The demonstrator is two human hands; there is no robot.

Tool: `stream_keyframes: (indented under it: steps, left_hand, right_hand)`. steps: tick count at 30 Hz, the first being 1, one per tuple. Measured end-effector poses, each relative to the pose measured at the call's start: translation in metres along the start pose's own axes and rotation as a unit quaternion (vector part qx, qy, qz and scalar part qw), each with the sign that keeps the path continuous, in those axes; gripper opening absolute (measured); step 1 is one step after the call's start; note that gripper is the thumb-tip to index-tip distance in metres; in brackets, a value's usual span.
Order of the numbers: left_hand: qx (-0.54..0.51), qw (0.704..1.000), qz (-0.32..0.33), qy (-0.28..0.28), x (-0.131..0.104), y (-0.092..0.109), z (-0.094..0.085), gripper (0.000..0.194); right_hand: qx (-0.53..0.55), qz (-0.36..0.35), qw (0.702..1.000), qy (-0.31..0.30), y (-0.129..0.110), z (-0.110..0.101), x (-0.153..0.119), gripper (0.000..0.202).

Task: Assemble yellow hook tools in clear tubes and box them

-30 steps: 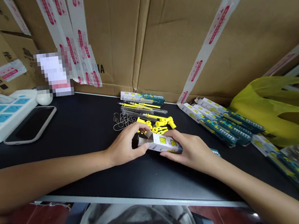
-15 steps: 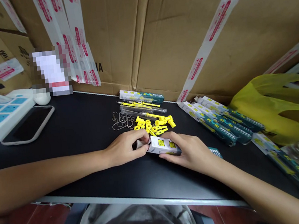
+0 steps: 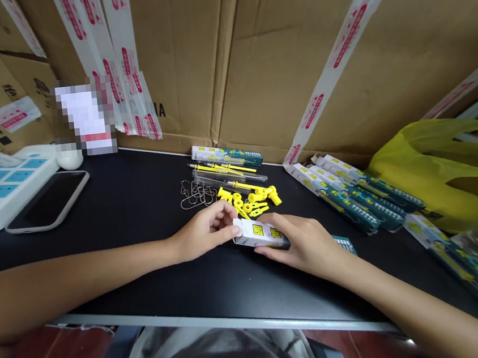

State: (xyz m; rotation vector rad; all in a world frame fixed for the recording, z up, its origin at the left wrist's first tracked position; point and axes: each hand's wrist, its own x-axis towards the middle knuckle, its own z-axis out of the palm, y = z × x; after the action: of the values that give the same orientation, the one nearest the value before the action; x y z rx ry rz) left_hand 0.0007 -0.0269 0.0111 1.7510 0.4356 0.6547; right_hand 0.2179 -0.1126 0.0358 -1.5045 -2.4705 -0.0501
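Note:
My right hand (image 3: pixel 301 243) grips a narrow white and dark-green cardboard box (image 3: pixel 256 233) with yellow printed marks, lying low over the black table. At the box's left end, my left hand (image 3: pixel 210 227) has its fingers curled and its thumb pressed against the end edge. Just beyond the box lies a pile of small yellow plastic parts (image 3: pixel 258 197). Bent metal wire hooks (image 3: pixel 198 194) rest to the left of the pile. Behind it are clear tubes and thin yellow rods (image 3: pixel 229 171). What is inside the box is hidden.
Several printed boxes (image 3: pixel 347 196) lie at the right, beside a yellow plastic bag (image 3: pixel 439 175). Another box (image 3: pixel 228 153) lies at the back against the cardboard wall (image 3: pixel 175 55). A phone (image 3: pixel 49 200) and a white power strip (image 3: pixel 11 183) are at the left.
The left thumb and fingers have shifted at the box's left end, where the flap that stood out now looks folded in. My right hand keeps its hold in nearly the same place.

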Motion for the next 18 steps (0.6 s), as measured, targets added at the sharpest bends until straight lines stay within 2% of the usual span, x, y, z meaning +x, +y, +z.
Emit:
stream_keyframes:
  steps: [4, 9, 18]
  left_hand:
    - [-0.007, 1.0, 0.003, 0.019, -0.0003, -0.0024, 0.0003, 0.019]
    - [0.022, 1.0, -0.007, 0.012, 0.0011, -0.0048, 0.0, 0.023]
    - [0.031, 0.999, -0.013, 0.022, 0.002, -0.0014, 0.0037, 0.022]
  right_hand:
    - [-0.025, -0.004, 1.0, 0.013, 0.0001, 0.0028, -0.0006, 0.037]
    - [-0.058, -0.023, 0.997, 0.034, -0.0002, 0.0039, -0.0011, 0.035]
    - [-0.22, -0.091, 0.969, 0.064, -0.0043, 0.0036, -0.0021, 0.028]
